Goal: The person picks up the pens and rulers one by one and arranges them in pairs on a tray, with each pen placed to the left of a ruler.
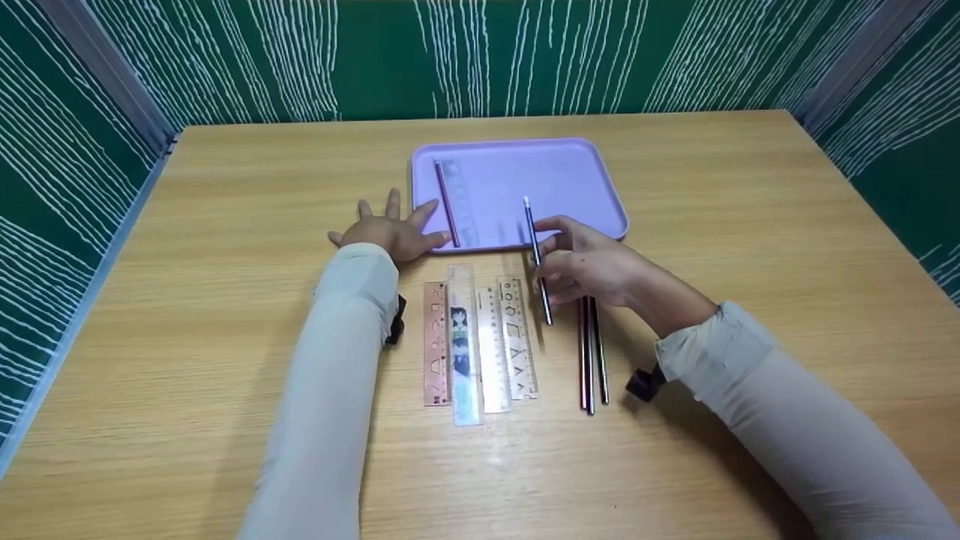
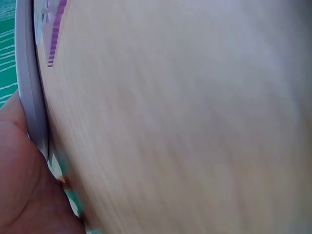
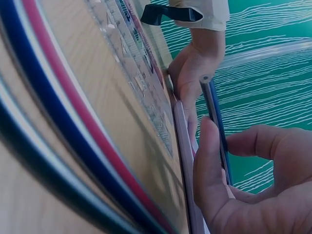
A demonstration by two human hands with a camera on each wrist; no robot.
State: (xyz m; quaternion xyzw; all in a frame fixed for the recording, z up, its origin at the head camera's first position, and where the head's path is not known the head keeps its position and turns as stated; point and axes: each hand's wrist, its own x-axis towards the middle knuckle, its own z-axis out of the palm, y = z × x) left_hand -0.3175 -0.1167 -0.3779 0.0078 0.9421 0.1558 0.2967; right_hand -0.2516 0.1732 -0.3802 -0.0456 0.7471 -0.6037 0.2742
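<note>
Your wooden table (image 1: 225,315) has bare room along its left side, running out to the green patterned wall (image 1: 52,225). Your left hand (image 1: 390,232) lies flat there with fingers spread and straight, holding nothing; its fingertips reach the front left corner of the lilac tray (image 1: 577,172). On the tray's left part lie a red pencil (image 1: 445,201) and, just beside it, a clear ruler (image 1: 461,202).

In front of the tray, near the middle of the table, four rulers (image 1: 472,341) lie side by side, pointing away from you, close under your left wrist. To their right, two dark pencils (image 1: 592,360) lie together on the wood.

Between those groups, your right hand (image 1: 592,266) pinches a dark blue pencil (image 1: 537,255) between thumb and curled fingers; the pencil slants over the tray's front edge, its white end above the tray. Bare table continues on the right, out to the far edge (image 1: 847,247).
</note>
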